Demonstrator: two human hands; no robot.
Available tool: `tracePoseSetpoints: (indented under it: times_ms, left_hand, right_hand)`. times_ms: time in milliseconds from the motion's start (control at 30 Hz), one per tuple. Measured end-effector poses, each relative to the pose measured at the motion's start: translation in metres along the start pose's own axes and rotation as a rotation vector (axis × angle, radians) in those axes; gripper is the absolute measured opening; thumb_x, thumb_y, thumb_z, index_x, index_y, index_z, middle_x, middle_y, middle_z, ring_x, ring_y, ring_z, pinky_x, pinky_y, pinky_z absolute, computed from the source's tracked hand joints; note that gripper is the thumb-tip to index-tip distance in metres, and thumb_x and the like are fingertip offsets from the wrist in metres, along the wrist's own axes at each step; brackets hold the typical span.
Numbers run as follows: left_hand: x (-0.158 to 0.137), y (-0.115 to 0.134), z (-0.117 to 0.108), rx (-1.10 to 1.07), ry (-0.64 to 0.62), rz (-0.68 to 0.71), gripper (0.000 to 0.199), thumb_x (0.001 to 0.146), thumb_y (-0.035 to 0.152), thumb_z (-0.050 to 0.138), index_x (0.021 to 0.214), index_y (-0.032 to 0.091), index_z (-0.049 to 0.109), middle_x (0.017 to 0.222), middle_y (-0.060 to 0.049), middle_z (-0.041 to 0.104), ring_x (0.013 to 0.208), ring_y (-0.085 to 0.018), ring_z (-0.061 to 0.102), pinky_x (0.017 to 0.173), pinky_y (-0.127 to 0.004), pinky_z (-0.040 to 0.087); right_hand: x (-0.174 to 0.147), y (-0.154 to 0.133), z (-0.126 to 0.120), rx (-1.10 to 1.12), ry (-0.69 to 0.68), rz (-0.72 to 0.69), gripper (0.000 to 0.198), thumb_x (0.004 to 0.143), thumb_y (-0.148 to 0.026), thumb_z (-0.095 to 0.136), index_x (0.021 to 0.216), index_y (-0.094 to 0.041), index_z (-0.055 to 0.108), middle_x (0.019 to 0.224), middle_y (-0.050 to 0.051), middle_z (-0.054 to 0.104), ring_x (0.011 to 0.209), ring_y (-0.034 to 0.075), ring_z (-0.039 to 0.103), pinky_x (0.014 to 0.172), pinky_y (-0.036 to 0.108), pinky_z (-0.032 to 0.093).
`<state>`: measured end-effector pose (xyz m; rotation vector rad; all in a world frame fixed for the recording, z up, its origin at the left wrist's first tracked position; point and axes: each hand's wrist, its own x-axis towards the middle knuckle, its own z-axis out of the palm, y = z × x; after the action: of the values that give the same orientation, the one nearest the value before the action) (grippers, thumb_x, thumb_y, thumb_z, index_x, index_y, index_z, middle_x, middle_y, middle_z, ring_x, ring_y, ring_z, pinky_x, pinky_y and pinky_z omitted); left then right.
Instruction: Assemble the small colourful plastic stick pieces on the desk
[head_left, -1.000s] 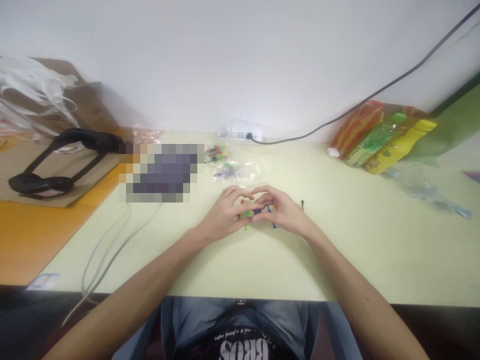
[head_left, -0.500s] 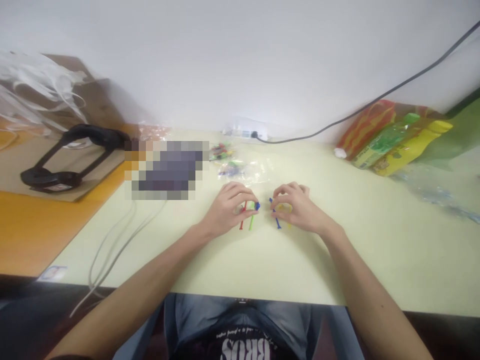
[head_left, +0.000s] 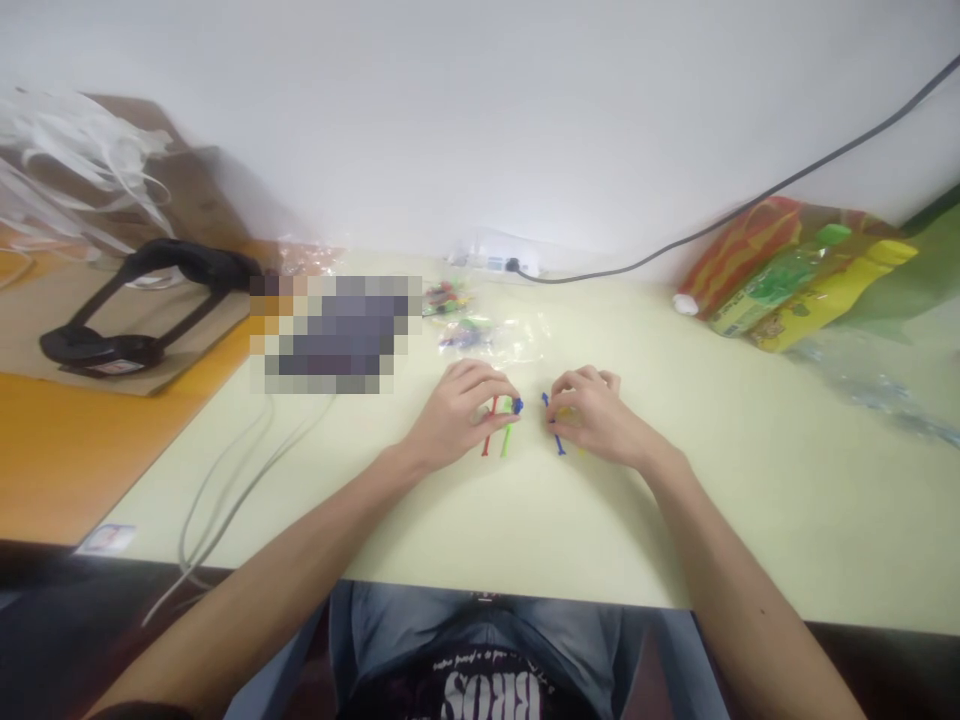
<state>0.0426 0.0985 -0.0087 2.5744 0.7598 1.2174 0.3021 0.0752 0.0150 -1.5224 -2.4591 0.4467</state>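
Observation:
My left hand (head_left: 465, 408) is closed in a pinch on a small blue plastic piece (head_left: 517, 406) at its thumb and index fingertips. Beneath this hand lie a thin red plastic stick (head_left: 487, 446) and a light green stick (head_left: 506, 441), both partly covered by the fingers. My right hand (head_left: 592, 415) has its fingers curled and tips drawn together beside a blue plastic stick (head_left: 559, 443) with an arrow-like end. Whether it grips anything cannot be made out. Some yellow plastic (head_left: 568, 414) shows between its thumb and index finger. A gap separates the two hands.
Behind the hands lie clear plastic bags (head_left: 487, 340) with colourful pieces. At left are a blurred-out dark device (head_left: 337, 330), pale cables (head_left: 225, 500) and a black frame (head_left: 150, 305) on cardboard. Bottles in packaging (head_left: 795, 285) lie at right; a black cable (head_left: 637, 268) runs along the wall.
The view has shifted slightly. Both hands hold almost the same pose, the left still pinching the small blue piece, which looks slightly turned.

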Motion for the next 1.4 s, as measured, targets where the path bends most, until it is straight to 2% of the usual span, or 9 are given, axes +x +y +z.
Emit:
tracePoseSetpoints:
  times_ms: [467, 667, 900, 1167, 1400]
  left_hand:
    - [0.001, 0.001, 0.000, -0.008, 0.004, 0.006, 0.019, 0.098, 0.035, 0.073, 0.111, 0.022, 0.069, 0.105, -0.005, 0.075, 0.105, -0.023, 0.063, 0.100, -0.043, 0.048]
    - [0.001, 0.001, 0.000, -0.003, 0.000, -0.012, 0.018, 0.097, 0.035, 0.074, 0.110, 0.023, 0.070, 0.105, -0.006, 0.075, 0.106, -0.023, 0.064, 0.101, -0.042, 0.048]
    - [0.001, 0.001, -0.001, -0.005, 0.007, -0.021, 0.018, 0.097, 0.035, 0.074, 0.109, 0.023, 0.070, 0.105, -0.006, 0.076, 0.106, -0.023, 0.064, 0.102, -0.042, 0.048]
    - [0.000, 0.000, -0.001, -0.007, 0.003, -0.015, 0.019, 0.097, 0.036, 0.074, 0.110, 0.023, 0.070, 0.106, -0.006, 0.075, 0.107, -0.024, 0.064, 0.102, -0.043, 0.049]
    - [0.001, 0.002, -0.002, -0.012, -0.009, -0.037, 0.020, 0.097, 0.039, 0.073, 0.109, 0.023, 0.070, 0.106, -0.006, 0.076, 0.107, -0.024, 0.065, 0.102, -0.043, 0.048]
  right_hand:
    - [0.002, 0.005, 0.007, 0.008, 0.042, 0.000, 0.008, 0.091, -0.019, 0.070, 0.087, -0.025, 0.074, 0.111, 0.008, 0.069, 0.113, 0.031, 0.055, 0.101, 0.052, 0.032]
    - [0.003, 0.007, 0.008, -0.015, 0.023, -0.008, 0.013, 0.092, -0.022, 0.070, 0.081, -0.026, 0.075, 0.109, 0.007, 0.070, 0.113, 0.030, 0.055, 0.100, 0.051, 0.032]
    - [0.001, 0.007, 0.005, 0.008, 0.029, -0.006, 0.009, 0.091, -0.024, 0.069, 0.085, -0.026, 0.075, 0.110, 0.008, 0.069, 0.112, 0.030, 0.055, 0.100, 0.051, 0.031]
    - [-0.003, 0.011, 0.003, -0.039, 0.064, -0.018, 0.013, 0.091, -0.021, 0.065, 0.081, -0.025, 0.073, 0.111, 0.009, 0.069, 0.110, 0.031, 0.055, 0.099, 0.051, 0.032]
    - [-0.001, 0.009, 0.003, -0.032, 0.042, 0.003, 0.014, 0.092, -0.021, 0.065, 0.081, -0.023, 0.073, 0.110, 0.009, 0.069, 0.108, 0.030, 0.056, 0.099, 0.052, 0.033]
